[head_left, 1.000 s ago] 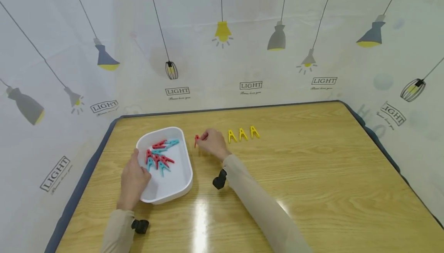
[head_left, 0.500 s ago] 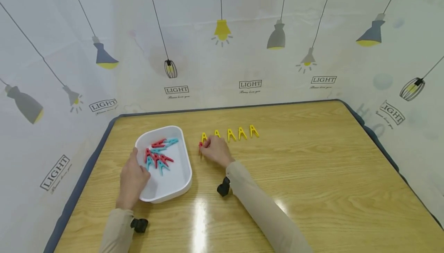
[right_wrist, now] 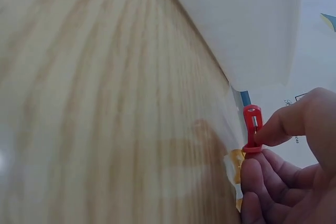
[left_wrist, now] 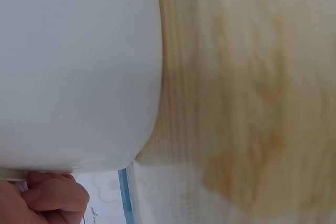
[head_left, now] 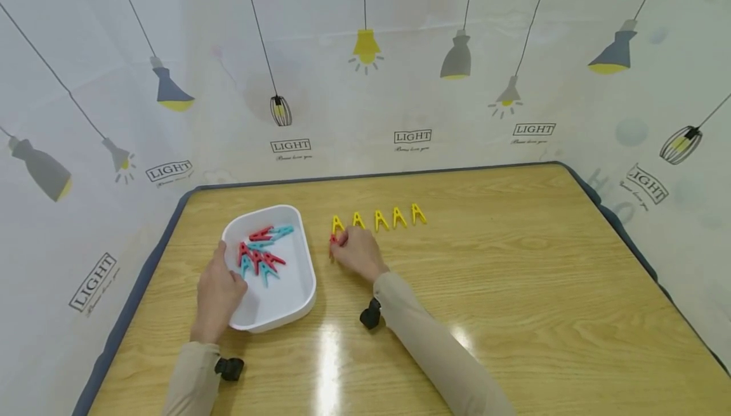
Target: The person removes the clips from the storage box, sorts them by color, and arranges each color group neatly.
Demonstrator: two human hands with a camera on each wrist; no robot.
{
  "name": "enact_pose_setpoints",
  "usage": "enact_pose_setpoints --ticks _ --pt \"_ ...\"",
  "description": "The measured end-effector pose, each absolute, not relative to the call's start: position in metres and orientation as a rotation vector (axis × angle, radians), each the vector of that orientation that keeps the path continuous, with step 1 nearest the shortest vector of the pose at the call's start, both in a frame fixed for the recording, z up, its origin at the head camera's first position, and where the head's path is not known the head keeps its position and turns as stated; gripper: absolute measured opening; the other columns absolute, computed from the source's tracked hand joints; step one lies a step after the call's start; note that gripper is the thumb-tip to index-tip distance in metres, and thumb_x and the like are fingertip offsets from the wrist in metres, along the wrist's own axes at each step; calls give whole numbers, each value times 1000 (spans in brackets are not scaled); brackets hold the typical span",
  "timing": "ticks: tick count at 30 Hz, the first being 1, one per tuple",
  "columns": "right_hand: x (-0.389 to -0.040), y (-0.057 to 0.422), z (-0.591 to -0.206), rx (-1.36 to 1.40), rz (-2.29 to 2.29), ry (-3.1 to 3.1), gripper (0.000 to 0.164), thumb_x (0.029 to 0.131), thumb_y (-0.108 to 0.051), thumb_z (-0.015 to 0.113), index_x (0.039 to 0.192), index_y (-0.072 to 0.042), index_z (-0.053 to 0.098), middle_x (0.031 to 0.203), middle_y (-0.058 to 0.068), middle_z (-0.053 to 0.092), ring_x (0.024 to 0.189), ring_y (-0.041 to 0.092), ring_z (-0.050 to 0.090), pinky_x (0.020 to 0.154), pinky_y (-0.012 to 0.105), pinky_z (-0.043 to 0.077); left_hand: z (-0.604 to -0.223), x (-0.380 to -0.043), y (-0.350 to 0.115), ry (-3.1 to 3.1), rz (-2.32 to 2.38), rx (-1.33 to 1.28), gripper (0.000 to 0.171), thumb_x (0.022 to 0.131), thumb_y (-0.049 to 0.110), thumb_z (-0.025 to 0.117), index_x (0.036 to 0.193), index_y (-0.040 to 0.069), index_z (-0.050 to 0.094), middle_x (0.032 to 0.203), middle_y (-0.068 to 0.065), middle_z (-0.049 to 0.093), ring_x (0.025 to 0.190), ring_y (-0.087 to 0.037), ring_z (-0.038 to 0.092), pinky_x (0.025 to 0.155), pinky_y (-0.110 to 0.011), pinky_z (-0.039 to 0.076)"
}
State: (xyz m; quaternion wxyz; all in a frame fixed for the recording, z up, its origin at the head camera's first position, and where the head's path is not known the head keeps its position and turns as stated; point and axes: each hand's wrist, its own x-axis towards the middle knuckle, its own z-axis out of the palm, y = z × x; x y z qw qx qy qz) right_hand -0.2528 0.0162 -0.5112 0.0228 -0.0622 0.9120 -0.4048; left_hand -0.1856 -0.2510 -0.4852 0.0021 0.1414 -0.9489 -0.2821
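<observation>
My right hand (head_left: pixel 361 252) pinches a red clothespin (right_wrist: pixel 252 124) between thumb and fingers, close over the table just in front of the leftmost yellow clothespin (head_left: pixel 337 223). That one heads a row of several yellow clothespins (head_left: pixel 381 220) lying along the table. My left hand (head_left: pixel 218 289) grips the left rim of a white plastic tub (head_left: pixel 274 314), thumb over the edge. Inside the tub lie several red clothespins (head_left: pixel 274 259) and light-blue clothespins (head_left: pixel 267 274) in a loose heap. In the left wrist view the tub's outer wall (left_wrist: pixel 79 77) fills the left side, with curled fingers at its rim.
The wooden table (head_left: pixel 514 289) has a dark blue edge (head_left: pixel 377 178) along its back and sides. Behind it hangs a pale wall covering (head_left: pixel 331 86) printed with lamps. A black wrist camera (head_left: pixel 370 314) sits on the right forearm.
My right hand with the red clothespin has come slightly toward me and to the right, uncovering the two leftmost yellow clothespins. The left hand and tub stay put.
</observation>
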Motion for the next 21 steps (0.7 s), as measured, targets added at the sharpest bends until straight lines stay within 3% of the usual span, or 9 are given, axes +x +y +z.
enact_pose_setpoints --ticks 21 --pt "-250 22 -519 -159 -1198 2919 19 86 -20 68 68 -15 65 65 -3 62 61 13 55 52 23 42 -484 -185 -250 -2974 -885 441 80 94 -2 54 161 -1 10 156 -34 33 136 -51 43 108 -61 45"
